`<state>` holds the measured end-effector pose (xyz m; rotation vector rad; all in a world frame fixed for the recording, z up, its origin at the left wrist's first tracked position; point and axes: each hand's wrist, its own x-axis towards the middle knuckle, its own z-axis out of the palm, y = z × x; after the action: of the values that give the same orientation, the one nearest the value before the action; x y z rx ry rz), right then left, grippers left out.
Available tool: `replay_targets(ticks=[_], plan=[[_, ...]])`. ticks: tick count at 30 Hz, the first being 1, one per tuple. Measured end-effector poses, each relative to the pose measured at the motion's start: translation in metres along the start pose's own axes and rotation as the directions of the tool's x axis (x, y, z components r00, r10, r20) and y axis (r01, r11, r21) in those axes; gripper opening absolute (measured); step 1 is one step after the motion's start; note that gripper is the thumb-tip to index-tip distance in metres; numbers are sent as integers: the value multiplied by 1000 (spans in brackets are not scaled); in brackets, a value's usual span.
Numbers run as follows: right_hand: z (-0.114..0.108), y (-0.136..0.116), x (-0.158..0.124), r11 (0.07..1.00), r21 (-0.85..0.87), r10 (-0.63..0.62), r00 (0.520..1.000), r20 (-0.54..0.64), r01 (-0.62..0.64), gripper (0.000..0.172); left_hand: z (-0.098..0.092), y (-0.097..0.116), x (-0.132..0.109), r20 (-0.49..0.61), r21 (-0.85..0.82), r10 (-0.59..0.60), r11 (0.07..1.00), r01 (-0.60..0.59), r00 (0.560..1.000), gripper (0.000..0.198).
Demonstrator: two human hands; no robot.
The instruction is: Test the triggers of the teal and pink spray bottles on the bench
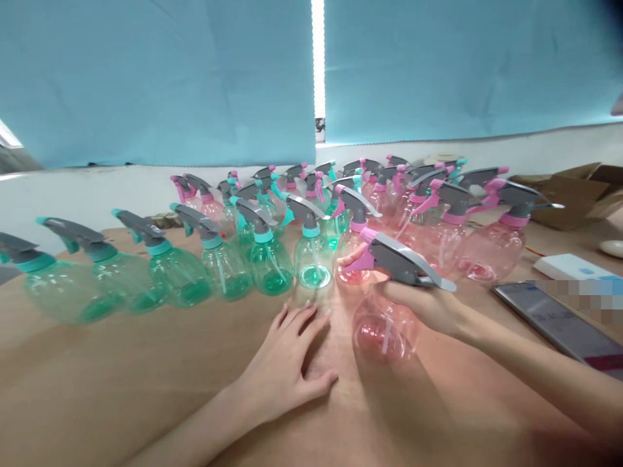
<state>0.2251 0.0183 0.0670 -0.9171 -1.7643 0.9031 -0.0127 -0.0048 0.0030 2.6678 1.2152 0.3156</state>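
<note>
My right hand point(413, 295) is wrapped round the neck of a pink spray bottle point(384, 331) with a grey and pink trigger head, a finger at the trigger. The bottle is nearly upright, in front of the other bottles. My left hand point(287, 357) rests palm down on the wooden table point(195, 370), fingers spread, holding nothing. Just beyond its fingertips stands a clear green spray bottle point(314, 259). Several green bottles point(180, 279) form a front row to the left. More pink bottles point(494, 250) stand to the right.
Behind the front row, several more pink and green bottles point(211, 207) crowd the table's back. At the right lie a phone point(549, 318) and a white box point(574, 269), with an open cardboard box point(569, 194) farther back. Blue blinds point(160, 78) hang behind.
</note>
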Motion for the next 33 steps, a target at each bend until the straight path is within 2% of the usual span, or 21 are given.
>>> replay_targets(ticks=[6,20,25,29,33], plan=[[1,-1,0,999,7,-34,999,-19,34,26,2,-4,-2,13,29,1,1000,-1,1000,69],[0,-3,2,998,63,23,1000,-19,-22,21,1,-3,0,15,50,9,999,-10,1000,66],[-1,0,1,997,71,17,1000,-19,-15,22,0,-1,0,-7,30,11,999,-11,1000,64],[1,4,1,998,64,-25,999,-37,28,14,0,0,1,3,27,0,1000,0,1000,63],[4,6,3,997,54,-60,998,-4,60,35,1,0,1,6,15,-3,1000,3,1000,64]])
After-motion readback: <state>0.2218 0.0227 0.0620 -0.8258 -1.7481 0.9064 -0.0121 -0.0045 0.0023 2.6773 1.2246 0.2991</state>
